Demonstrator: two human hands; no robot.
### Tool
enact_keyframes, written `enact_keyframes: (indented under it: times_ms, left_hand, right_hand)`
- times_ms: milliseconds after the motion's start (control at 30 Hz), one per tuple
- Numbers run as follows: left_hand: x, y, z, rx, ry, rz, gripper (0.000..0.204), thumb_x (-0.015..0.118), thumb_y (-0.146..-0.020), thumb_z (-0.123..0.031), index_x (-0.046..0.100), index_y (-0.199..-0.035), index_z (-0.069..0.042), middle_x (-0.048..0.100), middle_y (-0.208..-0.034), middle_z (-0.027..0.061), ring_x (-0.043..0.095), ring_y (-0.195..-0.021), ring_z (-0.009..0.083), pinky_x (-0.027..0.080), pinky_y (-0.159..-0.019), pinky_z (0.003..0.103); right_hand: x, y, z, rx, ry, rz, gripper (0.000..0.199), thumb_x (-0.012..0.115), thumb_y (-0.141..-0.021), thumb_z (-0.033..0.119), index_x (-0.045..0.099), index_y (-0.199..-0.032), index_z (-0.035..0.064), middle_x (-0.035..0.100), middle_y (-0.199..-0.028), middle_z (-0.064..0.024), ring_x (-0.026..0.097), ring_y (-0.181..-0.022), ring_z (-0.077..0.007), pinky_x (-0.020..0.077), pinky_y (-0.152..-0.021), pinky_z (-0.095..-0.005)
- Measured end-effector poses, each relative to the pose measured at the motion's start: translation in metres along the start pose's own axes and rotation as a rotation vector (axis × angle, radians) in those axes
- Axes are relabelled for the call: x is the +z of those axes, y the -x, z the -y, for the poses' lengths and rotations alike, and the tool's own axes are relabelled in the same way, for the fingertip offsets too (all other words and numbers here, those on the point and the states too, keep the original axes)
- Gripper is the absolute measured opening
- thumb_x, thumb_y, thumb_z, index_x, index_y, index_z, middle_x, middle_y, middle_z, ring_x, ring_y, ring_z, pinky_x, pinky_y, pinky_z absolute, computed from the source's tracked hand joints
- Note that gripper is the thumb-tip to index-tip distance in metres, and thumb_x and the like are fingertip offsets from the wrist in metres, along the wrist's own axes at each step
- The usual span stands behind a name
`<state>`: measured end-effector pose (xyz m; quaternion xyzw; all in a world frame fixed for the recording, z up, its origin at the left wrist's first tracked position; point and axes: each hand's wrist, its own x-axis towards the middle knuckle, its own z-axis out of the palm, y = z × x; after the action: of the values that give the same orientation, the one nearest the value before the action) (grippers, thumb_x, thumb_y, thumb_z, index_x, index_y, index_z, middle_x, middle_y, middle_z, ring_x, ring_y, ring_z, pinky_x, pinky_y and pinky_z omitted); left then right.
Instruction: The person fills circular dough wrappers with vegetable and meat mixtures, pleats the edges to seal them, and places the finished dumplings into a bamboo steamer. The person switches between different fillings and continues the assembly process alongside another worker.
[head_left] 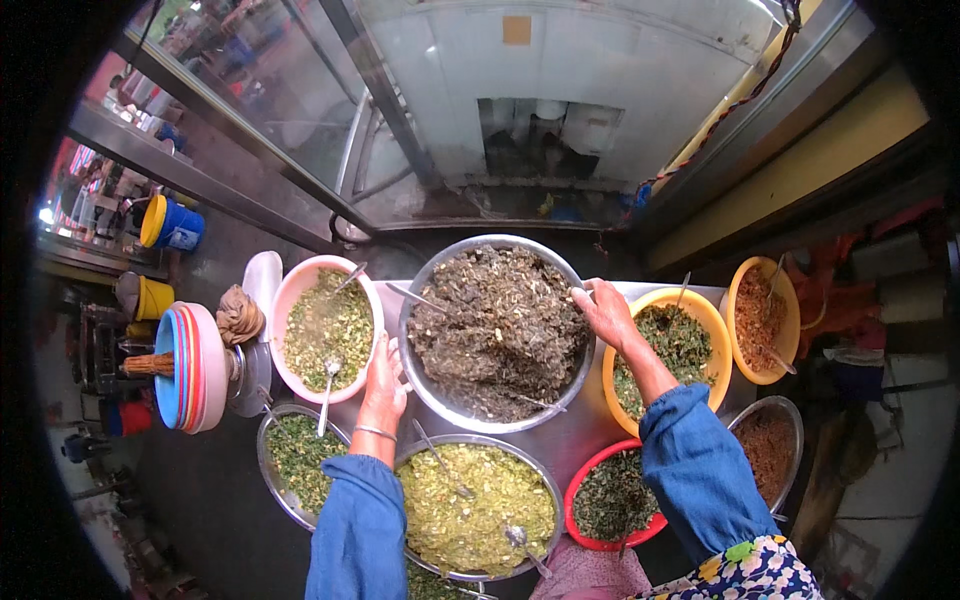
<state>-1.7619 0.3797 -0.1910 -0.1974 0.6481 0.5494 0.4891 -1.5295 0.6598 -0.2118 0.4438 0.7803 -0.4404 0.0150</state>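
Observation:
A large metal basin [437,403] heaped with dark brown chopped filling [500,330] stands on the steel table, between my two hands. My left hand [383,388], with a bracelet at the wrist, grips its left rim, close beside the pink bowl. On the right rim lies my right hand [607,314], its thumb on the edge and the other fingers partly hidden outside it. Spoon handles stick out of the dark filling at the left and the lower right. Just below is another metal basin [555,500] of yellow-green filling with two spoons.
Around them stand a pink bowl [277,290], a yellow bowl [722,335], a red bowl [575,515], an orange bowl [792,330] and further metal basins of chopped filling. Stacked coloured basins [200,370] are at the left. Metal-framed glass panels [400,120] rise beyond the table [625,290].

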Motion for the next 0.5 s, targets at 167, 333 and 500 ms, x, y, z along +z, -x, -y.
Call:
enact_keyframes:
  times_ms: [167, 333, 500]
  left_hand:
    - [0.005, 0.047, -0.011, 0.311, -0.071, -0.002, 0.063, 0.043, -0.092, -0.051, 0.031, -0.140, -0.012, 0.028, -0.145, 0.0161, 0.016, -0.138, 0.0305, 0.010, -0.105, 0.061]
    - [0.041, 0.145, -0.034, 0.177, 0.564, 0.574, 0.051, 0.054, -0.089, -0.033, 0.041, -0.132, -0.007, 0.048, -0.124, 0.0155, 0.045, -0.117, 0.0276, 0.039, -0.097, 0.048]
    - [0.059, 0.270, -0.004, 0.269, 0.649, 0.664, 0.009, 0.054, -0.081, -0.007, 0.055, -0.072, -0.008, 0.061, -0.112, 0.0147, 0.053, -0.109, 0.0276, 0.039, -0.097, 0.045]
  right_hand:
    - [-0.003, 0.044, 0.021, -0.088, -0.171, -0.225, 0.040, 0.054, -0.087, 0.030, 0.054, -0.111, -0.0022, 0.057, -0.104, -0.0189, 0.058, -0.095, -0.0321, 0.0445, -0.086, -0.0393]
    - [-0.026, 0.132, 0.052, -0.149, -0.341, -0.147, 0.027, 0.054, -0.087, 0.016, 0.055, -0.110, 0.0021, 0.057, -0.092, -0.0084, 0.057, -0.082, -0.0160, 0.0489, -0.072, -0.0300]
    - [-0.046, 0.265, 0.049, -0.183, -0.537, -0.100, 0.024, 0.054, -0.088, 0.009, 0.054, -0.110, 0.0031, 0.055, -0.087, -0.0028, 0.055, -0.076, -0.0092, 0.0507, -0.066, -0.0238]
